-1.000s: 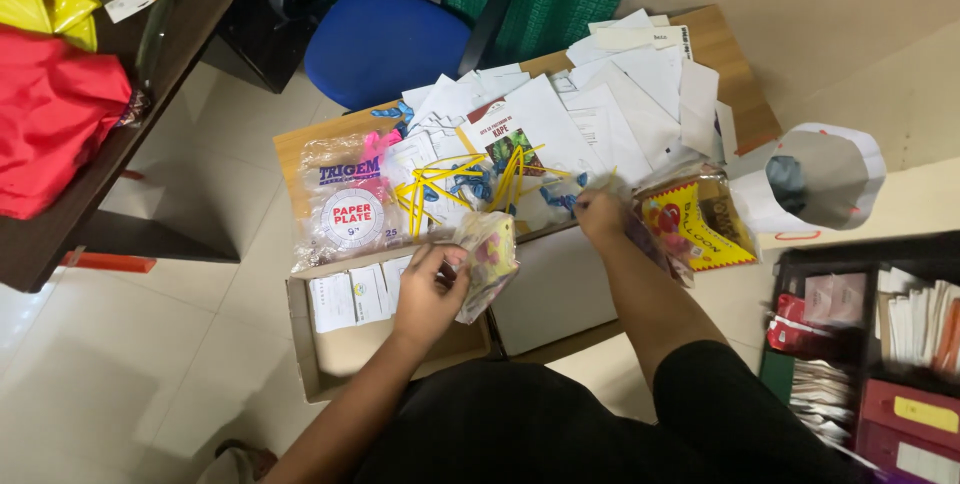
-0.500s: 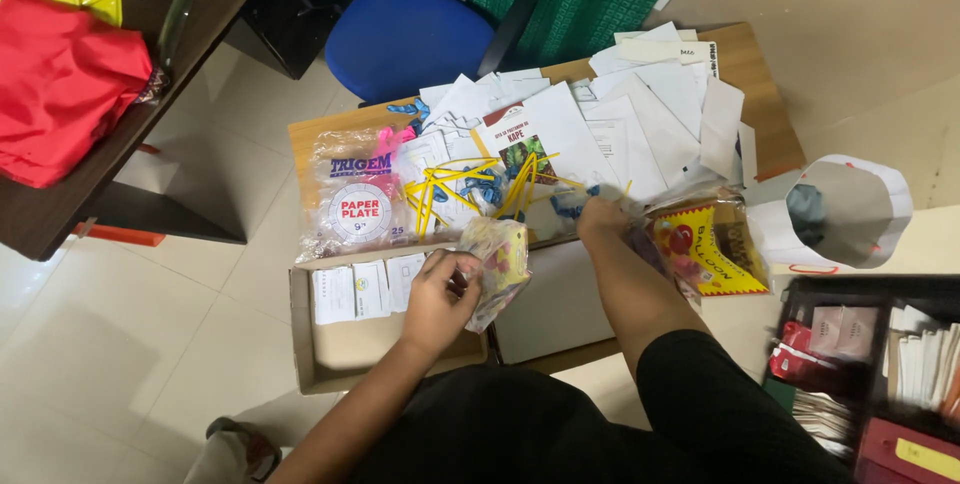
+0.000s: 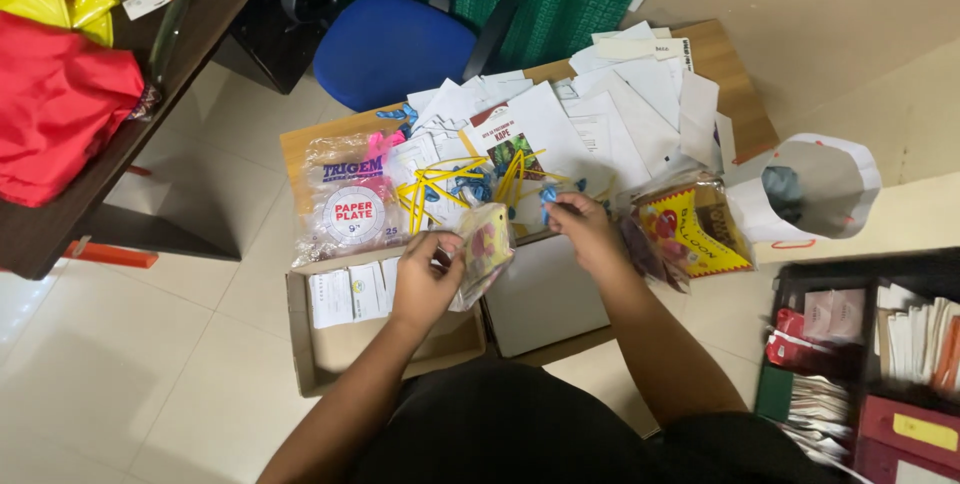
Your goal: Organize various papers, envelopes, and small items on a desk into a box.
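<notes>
My left hand [image 3: 425, 282] grips a clear plastic packet [image 3: 485, 247] with yellow and pink contents, held above the open cardboard box [image 3: 335, 356]. My right hand [image 3: 582, 227] is just right of it, fingertips pinched on a small blue piece [image 3: 548, 198] at the edge of the low wooden table [image 3: 300, 149]. Yellow sticks [image 3: 438, 184] and more blue pieces lie scattered right behind both hands. A wrapped pack of paper plates [image 3: 350, 206] lies to the left of the sticks.
White papers [image 3: 610, 104] cover the table's back. A yellow and red balloon packet [image 3: 692, 229] and a white paper bag [image 3: 820, 184] lie to the right. A blue chair [image 3: 395, 39] stands behind. Red cloth [image 3: 55, 109] on a dark desk; black tray [image 3: 870, 344] with packets.
My right hand has moved left, away from the balloon packet, to the blue pieces by the yellow sticks. My left hand keeps the plastic packet in about the same place.
</notes>
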